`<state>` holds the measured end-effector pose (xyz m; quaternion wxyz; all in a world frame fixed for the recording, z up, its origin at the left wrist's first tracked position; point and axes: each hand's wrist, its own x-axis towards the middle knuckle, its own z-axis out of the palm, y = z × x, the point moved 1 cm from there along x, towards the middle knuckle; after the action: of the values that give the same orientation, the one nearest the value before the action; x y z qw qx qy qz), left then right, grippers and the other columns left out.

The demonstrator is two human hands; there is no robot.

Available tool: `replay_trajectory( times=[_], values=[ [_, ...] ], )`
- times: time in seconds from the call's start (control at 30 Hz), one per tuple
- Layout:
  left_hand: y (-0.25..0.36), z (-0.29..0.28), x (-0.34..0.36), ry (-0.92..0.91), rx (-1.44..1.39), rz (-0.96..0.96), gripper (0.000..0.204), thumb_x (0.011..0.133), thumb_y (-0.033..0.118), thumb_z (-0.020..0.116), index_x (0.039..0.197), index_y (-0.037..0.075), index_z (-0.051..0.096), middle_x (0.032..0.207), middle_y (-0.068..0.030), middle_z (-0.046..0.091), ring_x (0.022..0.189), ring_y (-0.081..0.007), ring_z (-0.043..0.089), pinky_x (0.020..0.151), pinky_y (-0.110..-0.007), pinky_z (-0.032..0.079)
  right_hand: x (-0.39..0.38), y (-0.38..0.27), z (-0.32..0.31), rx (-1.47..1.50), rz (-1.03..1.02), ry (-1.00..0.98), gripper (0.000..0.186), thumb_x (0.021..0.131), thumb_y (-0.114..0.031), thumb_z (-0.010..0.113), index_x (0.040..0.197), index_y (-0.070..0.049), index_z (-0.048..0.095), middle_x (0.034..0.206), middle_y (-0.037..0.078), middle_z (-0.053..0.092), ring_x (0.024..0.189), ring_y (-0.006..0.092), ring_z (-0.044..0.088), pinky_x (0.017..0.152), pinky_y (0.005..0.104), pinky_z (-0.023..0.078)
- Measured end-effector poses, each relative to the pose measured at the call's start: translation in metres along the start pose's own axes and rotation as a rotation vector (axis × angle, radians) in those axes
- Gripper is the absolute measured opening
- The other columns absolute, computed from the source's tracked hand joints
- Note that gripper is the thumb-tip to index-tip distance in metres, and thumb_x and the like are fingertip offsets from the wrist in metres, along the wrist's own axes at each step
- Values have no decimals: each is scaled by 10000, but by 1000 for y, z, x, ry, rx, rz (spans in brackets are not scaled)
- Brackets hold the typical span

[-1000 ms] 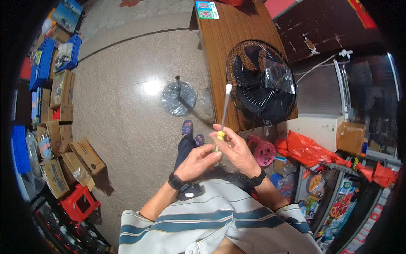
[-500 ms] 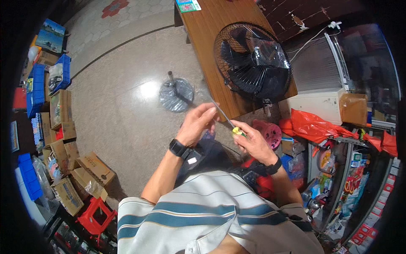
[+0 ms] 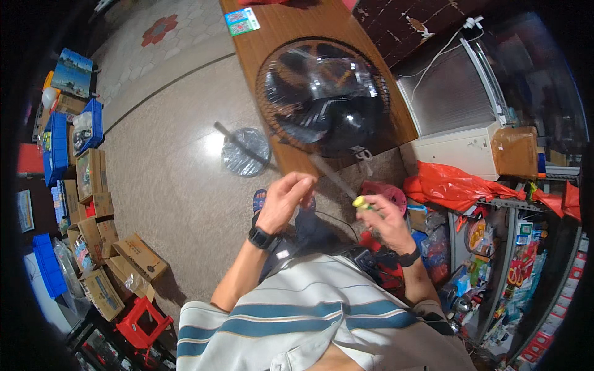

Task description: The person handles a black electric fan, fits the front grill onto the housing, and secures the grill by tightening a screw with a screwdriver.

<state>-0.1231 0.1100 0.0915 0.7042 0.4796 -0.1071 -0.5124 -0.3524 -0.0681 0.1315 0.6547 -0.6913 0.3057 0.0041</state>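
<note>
My right hand (image 3: 387, 226) is closed around the yellow-green handle of a screwdriver (image 3: 360, 203). Its long shaft, smeared by motion, slants up and left toward the table edge. Apart from it, my left hand (image 3: 281, 205) has thumb and fingers pressed together; I cannot make out what, if anything, is between them. Just beyond both hands, a black fan head (image 3: 322, 102) with a wire guard lies on the wooden table (image 3: 281, 25), a piece of clear plastic over its middle. On the floor left of the table is a plastic-wrapped round base (image 3: 247, 164) with a slanting pole (image 3: 230, 136).
Cardboard boxes (image 3: 139, 256), blue bins (image 3: 57, 145) and a red stool (image 3: 143, 323) line the left side. On the right are a white cabinet (image 3: 458, 151), red plastic sheeting (image 3: 455, 182), a pink basket (image 3: 391, 196) and shelves packed with goods (image 3: 526, 256).
My right hand has moved right and slightly down with the screwdriver, away from my left hand. The view has turned, so the fan and table appear farther left. The pole looks more tilted.
</note>
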Motion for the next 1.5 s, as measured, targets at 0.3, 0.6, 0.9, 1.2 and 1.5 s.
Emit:
replay_trajectory(
  times=[0.3, 0.6, 0.9, 1.2, 1.5],
  values=[
    [-29, 31, 8, 443, 350, -22, 282, 1042, 266, 638, 1083, -7, 696, 862, -50, 662, 709, -134, 624, 642, -287, 517, 132, 58, -251, -55, -229, 624, 265, 999, -154, 643, 1239, -46, 615, 1061, 100, 637, 913, 216, 581, 799, 339, 469],
    [-26, 39, 17, 776, 422, -100, 261, 1026, 254, 656, 1022, -2, 707, 827, -58, 676, 666, -132, 624, 605, -277, 518, 372, 110, -315, -779, -494, 542, 251, 883, -88, 735, 1130, -113, 693, 1095, 144, 636, 1046, 379, 585, 925, 446, 467],
    [-46, 32, 41, 905, 412, -192, 242, 1035, 234, 640, 1054, -1, 697, 839, -58, 686, 659, -126, 629, 600, -274, 517, 514, 62, -345, -833, -659, 373, 361, 929, -247, 721, 1264, -115, 692, 1310, 120, 600, 1249, 352, 506, 1057, 455, 426],
    [-49, 44, 69, 828, 464, -257, 262, 1039, 231, 621, 1101, -14, 690, 882, -79, 700, 690, -143, 657, 629, -279, 533, 581, 47, -337, -1111, -657, 385, 350, 892, -153, 733, 1236, -197, 682, 1214, 40, 631, 1143, 340, 533, 973, 469, 474],
    [-44, 39, 90, 723, 526, -276, 280, 1044, 219, 605, 1124, -41, 674, 881, -91, 704, 698, -140, 657, 653, -283, 529, 572, 40, -335, -917, -545, 398, 211, 944, -149, 693, 1151, -117, 669, 1158, 119, 644, 1068, 393, 589, 922, 487, 500]
  ],
)
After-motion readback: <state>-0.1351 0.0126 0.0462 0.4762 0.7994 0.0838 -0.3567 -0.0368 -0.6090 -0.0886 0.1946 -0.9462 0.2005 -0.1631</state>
